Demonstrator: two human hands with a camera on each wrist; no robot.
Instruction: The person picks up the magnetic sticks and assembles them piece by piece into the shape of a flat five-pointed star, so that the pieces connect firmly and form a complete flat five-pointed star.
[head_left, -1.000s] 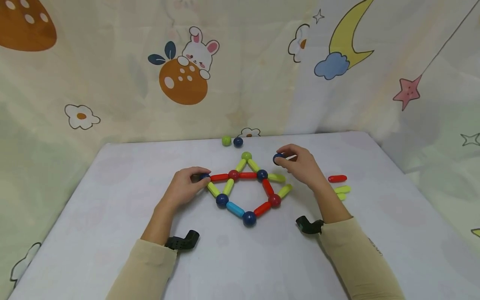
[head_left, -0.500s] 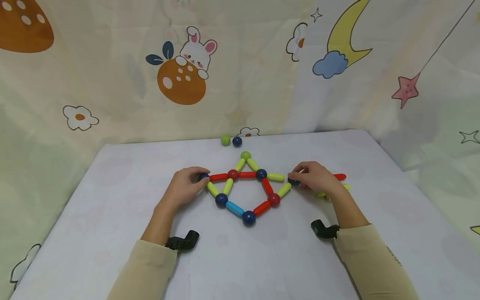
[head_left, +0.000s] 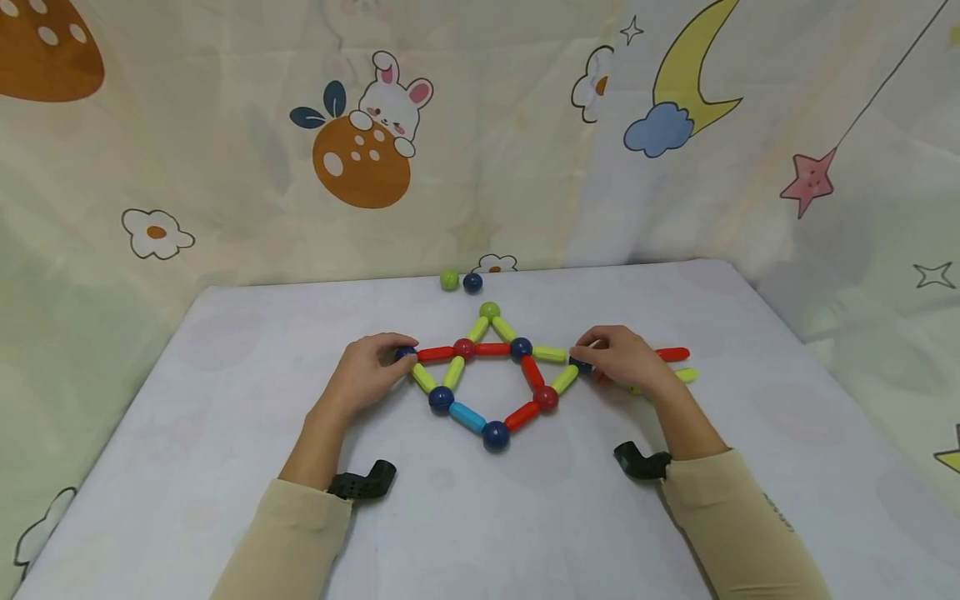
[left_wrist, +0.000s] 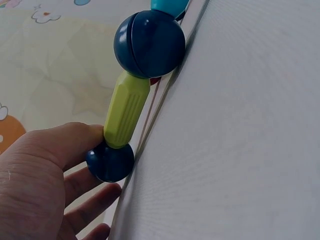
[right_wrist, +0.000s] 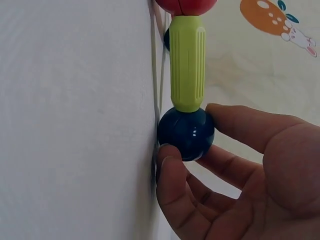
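Pinching shiny blue plastic ball in left hand at nine o'clock and twin ball in right hand at three, press softly.

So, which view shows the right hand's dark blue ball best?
Right wrist: the dark blue ball appears large, gripped by the right hand and touching a lime-green rod. The head view shows it small, partly hidden; the left wrist view doesn't show it.

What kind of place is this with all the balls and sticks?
Probably an indoor play corner, though I can't be sure. There's a white table, colourful toy balls and sticks on it, and a backdrop with a bunny and moon behind.
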